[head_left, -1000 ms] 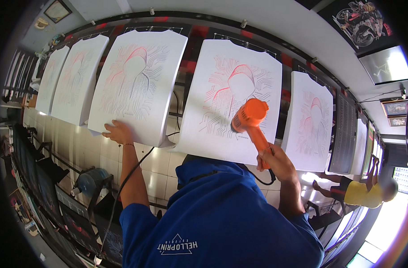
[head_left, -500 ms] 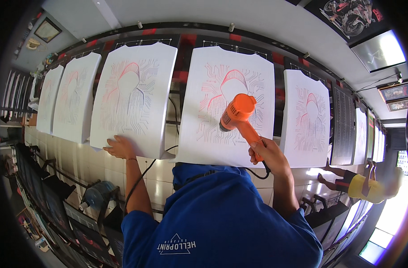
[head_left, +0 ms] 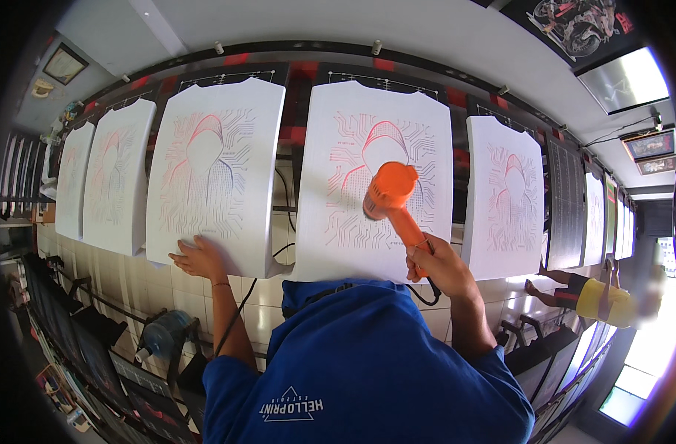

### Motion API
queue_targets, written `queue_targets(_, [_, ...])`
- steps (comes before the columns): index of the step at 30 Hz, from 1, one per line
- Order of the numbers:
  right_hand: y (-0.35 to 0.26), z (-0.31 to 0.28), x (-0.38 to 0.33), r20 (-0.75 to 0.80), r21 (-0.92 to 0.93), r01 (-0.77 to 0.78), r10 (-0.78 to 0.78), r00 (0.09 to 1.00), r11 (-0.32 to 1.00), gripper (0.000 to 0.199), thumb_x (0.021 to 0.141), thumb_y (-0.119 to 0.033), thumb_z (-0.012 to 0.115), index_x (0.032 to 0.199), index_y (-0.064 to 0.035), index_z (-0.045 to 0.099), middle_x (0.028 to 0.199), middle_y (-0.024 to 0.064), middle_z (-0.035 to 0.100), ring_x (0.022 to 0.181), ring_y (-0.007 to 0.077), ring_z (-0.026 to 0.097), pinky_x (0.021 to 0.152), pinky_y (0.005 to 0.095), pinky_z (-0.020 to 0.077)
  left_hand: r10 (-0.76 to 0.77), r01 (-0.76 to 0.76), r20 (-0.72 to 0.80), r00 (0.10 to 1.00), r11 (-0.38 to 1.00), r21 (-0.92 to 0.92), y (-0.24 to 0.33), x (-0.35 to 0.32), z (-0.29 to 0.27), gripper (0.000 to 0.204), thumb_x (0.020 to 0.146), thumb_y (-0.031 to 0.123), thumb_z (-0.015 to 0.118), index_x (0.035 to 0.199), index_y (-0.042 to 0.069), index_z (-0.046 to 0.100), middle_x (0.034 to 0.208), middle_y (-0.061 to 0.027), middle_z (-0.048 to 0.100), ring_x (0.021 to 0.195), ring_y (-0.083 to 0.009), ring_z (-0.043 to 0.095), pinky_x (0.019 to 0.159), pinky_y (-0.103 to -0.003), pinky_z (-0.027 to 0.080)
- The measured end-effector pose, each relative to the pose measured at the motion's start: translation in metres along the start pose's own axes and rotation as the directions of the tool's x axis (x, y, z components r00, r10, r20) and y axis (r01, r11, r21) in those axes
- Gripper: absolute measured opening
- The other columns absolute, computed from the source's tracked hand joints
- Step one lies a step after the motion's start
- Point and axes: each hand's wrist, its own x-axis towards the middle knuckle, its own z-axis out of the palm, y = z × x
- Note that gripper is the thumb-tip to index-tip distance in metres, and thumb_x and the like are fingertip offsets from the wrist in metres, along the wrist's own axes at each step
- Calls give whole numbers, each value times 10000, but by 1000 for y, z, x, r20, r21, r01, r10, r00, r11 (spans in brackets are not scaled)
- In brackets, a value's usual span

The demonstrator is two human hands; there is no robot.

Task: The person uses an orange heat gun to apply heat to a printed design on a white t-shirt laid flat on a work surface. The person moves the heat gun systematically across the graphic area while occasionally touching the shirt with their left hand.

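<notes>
My right hand [head_left: 447,268] is wrapped round the handle of an orange heat gun [head_left: 396,186]. Its dark nozzle hangs over the middle of a white T-shirt [head_left: 319,259], which lies on a board and bears a red and blue print of a hooded figure with circuit lines. The gun covers part of that print. Further left, my left hand [head_left: 200,259] lies with spread fingers on the lower edge of another white T-shirt [head_left: 164,237] with the same print. A black cord [head_left: 238,314] passes beside my left forearm.
More printed white T-shirts stretch along the row, one at right [head_left: 493,248] and others at left [head_left: 112,229]. A bare dark board [head_left: 566,207] stands among them. Behind are a blue water jug [head_left: 164,334] and black racks [head_left: 534,362]. A person in yellow [head_left: 600,302] stands at far right.
The view has shifted slightly, so the shirts sit a little lower and further left. The heat gun has moved slightly left over the print. My left hand stays at the shirt's lower edge.
</notes>
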Motion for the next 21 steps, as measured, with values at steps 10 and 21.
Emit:
queue_targets(10, [-19, -4, 41, -40, -7, 93, -93, 995, 996, 243, 958, -205, 588, 961, 37, 582, 790, 62, 598, 648, 112, 596, 591, 269, 503, 697, -562, 39, 716, 609, -559, 116, -84, -20, 553, 953, 235, 541, 1410, -48, 407, 1519, -352, 259, 1420, -509, 240, 1151, -577, 222])
queue_targets(21, [-22, -16, 44, -76, 48, 59, -56, 996, 997, 280, 956, -243, 595, 961, 36, 574, 786, 53, 590, 659, 123, 607, 601, 270, 507, 975, -804, 87, 204, 218, -553, 207, -151, -4, 620, 965, 296, 536, 1437, -67, 363, 1528, -253, 337, 1437, -411, 298, 1179, -520, 242])
